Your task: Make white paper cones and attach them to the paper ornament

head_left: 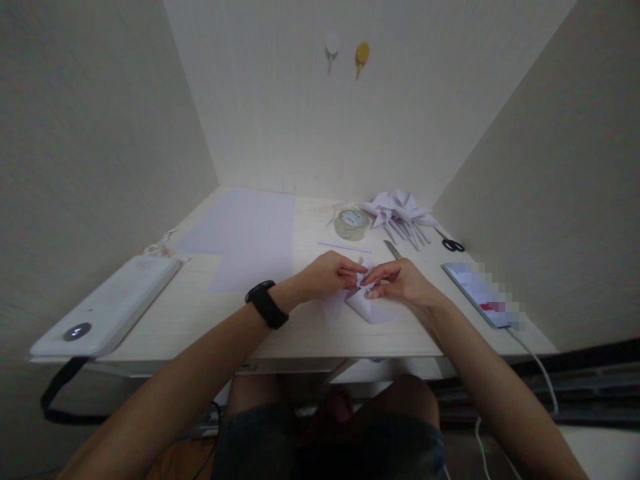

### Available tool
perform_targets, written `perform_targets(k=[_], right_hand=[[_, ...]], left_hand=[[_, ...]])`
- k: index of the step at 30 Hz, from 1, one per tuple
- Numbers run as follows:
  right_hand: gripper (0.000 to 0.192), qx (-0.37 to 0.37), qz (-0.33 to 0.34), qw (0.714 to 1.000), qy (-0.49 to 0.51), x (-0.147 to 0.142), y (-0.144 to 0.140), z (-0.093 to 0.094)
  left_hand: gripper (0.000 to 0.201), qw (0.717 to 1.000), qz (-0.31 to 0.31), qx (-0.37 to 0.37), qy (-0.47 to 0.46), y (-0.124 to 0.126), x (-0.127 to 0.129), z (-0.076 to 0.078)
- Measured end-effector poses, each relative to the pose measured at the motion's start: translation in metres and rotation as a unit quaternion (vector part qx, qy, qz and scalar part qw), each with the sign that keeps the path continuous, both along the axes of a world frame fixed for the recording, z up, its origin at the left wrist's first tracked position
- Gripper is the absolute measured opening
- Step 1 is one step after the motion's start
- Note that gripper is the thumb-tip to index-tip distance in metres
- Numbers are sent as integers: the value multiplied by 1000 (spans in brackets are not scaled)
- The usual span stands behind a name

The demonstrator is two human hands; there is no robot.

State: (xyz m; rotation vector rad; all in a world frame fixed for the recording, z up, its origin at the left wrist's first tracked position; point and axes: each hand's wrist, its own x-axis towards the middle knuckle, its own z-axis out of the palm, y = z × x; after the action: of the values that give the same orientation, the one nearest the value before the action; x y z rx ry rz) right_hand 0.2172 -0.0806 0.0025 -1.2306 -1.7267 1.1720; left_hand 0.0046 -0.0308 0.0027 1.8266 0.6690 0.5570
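Near the front of the white table, a folded piece of white paper (367,305) is held between my two hands. My left hand (334,275), with a black watch on its wrist, pinches the paper's upper left part. From the other side my right hand (400,283) grips the same paper with thumb and fingers. The fingertips of both hands almost meet, and they hide part of the folds. Just beyond my right hand lies a utility knife (393,250), its handle partly covered by that hand. A thin white paper strip (345,246) rests above my left hand.
White paper sheets (255,233) lie at the back left. A tape roll (351,223) and a pile of folded paper pinwheel shapes (400,212) are at the back. Scissors (453,245) and a phone (475,293) with a cable lie right. A white device (107,307) stands left.
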Motion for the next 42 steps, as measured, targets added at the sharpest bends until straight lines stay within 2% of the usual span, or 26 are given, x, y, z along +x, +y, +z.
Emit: perform_targets(k=[8,28,38,40,42], right_hand=[[29,12,-10,1000,4,-1,0,0],[27,41,-43,997,-47,-8,-1,0],[29,64,-65,994,-61,-11,-2,0],[28,63,-72,994,-55,-11,-2,1],[27,67,-76,994,-50,-11,-1,1]], left_hand=[[41,1000,12,13,7,-2,-1,4],[41,998,42,33,40,-5,2,0],[43,998,60,-8,31,-8,2,3],[43,998,58,15,36,-7,2,3],[41,994,59,77,54,-7,2,4]])
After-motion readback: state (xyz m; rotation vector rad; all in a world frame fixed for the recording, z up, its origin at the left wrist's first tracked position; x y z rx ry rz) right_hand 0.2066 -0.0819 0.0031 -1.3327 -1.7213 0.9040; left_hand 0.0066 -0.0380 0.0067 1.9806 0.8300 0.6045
